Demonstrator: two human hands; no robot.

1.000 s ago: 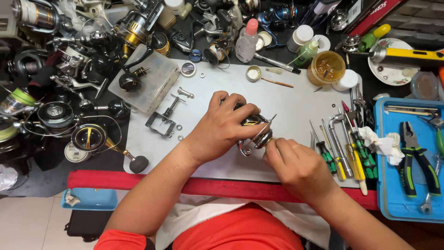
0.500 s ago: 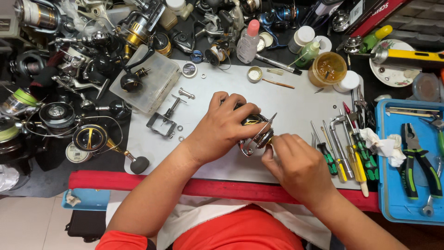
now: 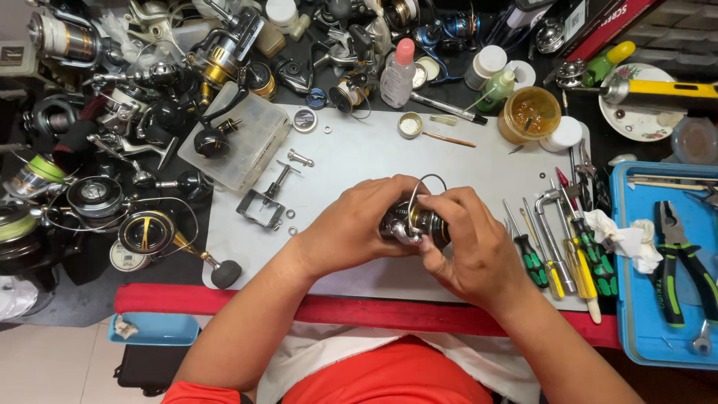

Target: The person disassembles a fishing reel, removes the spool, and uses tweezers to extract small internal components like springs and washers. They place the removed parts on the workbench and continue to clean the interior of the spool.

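Held piece: a spinning reel [image 3: 413, 222] sat between both hands over the grey work mat [image 3: 359, 161], its thin wire bail arching up above the grip.
Left hand [image 3: 357, 228]: fingers were closed around the reel's left side, cradling the body.
Right hand [image 3: 471, 243]: fingers were curled over the reel's top and right side, clamped on it, thumb toward the front end.
Left of the grip: a small metal frame part [image 3: 263, 202], a bolt [image 3: 300, 158] and loose washers lay on the mat, apart from the reel.
Beyond the grip: a small round tin [image 3: 409, 124], a thin brush [image 3: 447, 138] and an amber grease jar [image 3: 529, 114] stood near the mat's far edge.
Right of the grip: screwdrivers [image 3: 557, 258] lay in a row, untouched.
Progress, judged: the reel looked partly stripped or partly rebuilt; parts still off it suggest work remained. Which way it was going, I cannot tell.
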